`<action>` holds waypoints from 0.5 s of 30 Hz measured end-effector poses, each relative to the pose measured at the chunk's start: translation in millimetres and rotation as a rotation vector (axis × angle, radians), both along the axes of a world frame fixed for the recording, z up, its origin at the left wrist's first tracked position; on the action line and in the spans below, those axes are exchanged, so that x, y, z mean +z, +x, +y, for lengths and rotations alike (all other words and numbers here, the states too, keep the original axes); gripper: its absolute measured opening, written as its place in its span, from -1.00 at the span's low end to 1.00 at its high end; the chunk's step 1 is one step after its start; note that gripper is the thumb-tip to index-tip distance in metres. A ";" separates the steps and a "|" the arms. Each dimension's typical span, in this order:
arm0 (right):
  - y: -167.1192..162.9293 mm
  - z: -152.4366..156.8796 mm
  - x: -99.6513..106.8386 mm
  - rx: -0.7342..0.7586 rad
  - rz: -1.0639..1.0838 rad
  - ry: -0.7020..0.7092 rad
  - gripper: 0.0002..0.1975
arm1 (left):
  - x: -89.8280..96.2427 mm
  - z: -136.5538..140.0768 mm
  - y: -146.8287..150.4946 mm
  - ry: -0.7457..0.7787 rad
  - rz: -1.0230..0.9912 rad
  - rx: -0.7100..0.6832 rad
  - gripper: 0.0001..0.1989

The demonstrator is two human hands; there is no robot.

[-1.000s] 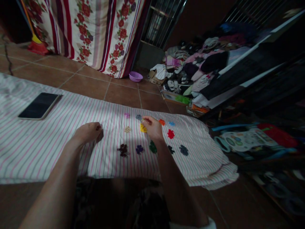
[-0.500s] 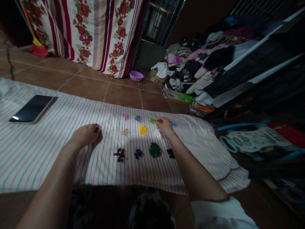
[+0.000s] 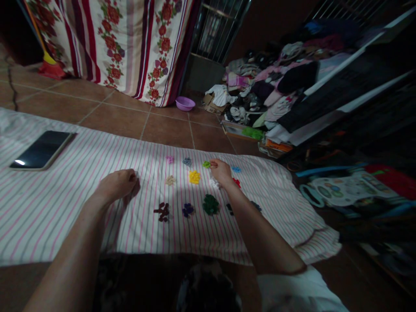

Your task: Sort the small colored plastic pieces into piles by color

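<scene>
My left hand [image 3: 117, 185] rests closed in a loose fist on the striped cloth [image 3: 81, 216]; its inside is hidden. My right hand [image 3: 221, 171] pinches at the edge of a small lime-green pile [image 3: 206, 164] of tiny pieces, and what its fingertips hold is too small to see. A white pile [image 3: 215, 183] lies partly under that hand. Around it are piles of yellow [image 3: 194, 177], light blue [image 3: 236, 169], red [image 3: 237, 183], grey [image 3: 187, 161], pink [image 3: 170, 159] and beige [image 3: 170, 180]. Nearer me are dark green [image 3: 211, 204], purple [image 3: 187, 210] and brown [image 3: 162, 211] ones.
A phone [image 3: 42, 149] lies on the cloth at the left. Beyond the cloth's far edge, a purple basin [image 3: 185, 104] stands on the tiled floor by a floral curtain [image 3: 130, 47]. Clothes [image 3: 269, 82] are heaped at the back right.
My right hand has shifted slightly left, nearer the lime-green pile. The red pile and another dark pile now show beside my right forearm. My left hand stays in place.
</scene>
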State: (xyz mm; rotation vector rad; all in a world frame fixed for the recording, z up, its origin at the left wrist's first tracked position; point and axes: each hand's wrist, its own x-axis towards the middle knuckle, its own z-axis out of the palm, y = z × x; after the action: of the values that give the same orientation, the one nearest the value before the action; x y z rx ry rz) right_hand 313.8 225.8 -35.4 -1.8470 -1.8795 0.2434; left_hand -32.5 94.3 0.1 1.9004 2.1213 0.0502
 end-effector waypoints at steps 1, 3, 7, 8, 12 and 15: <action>0.1 -0.6 -0.3 0.001 0.000 0.000 -0.70 | -0.7 0.3 -0.2 0.001 0.000 -0.005 -0.66; 0.7 -1.6 -0.5 -0.003 0.000 0.000 -0.71 | -1.4 0.8 -0.4 0.007 0.001 -0.015 -0.66; 2.9 -2.8 0.6 -0.017 0.020 -0.013 -0.71 | -0.1 1.6 0.2 0.017 -0.011 -0.019 -0.70; 3.5 -3.3 1.4 -0.018 0.031 -0.021 -0.71 | 0.3 1.6 0.3 0.020 -0.011 -0.014 -0.71; 2.0 -11.8 8.3 -0.046 0.099 -0.011 -0.71 | 1.4 1.3 1.2 0.022 -0.004 0.000 -0.69; -11.3 -31.9 14.8 -0.094 0.262 0.106 -0.72 | 2.6 1.3 3.5 0.012 0.011 0.011 -0.68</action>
State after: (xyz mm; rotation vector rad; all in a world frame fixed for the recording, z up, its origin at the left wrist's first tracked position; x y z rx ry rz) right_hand 302.6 193.9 -20.6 -1.7347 -1.5944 0.3299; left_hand -29.0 95.6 2.7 1.9003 2.1432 0.0544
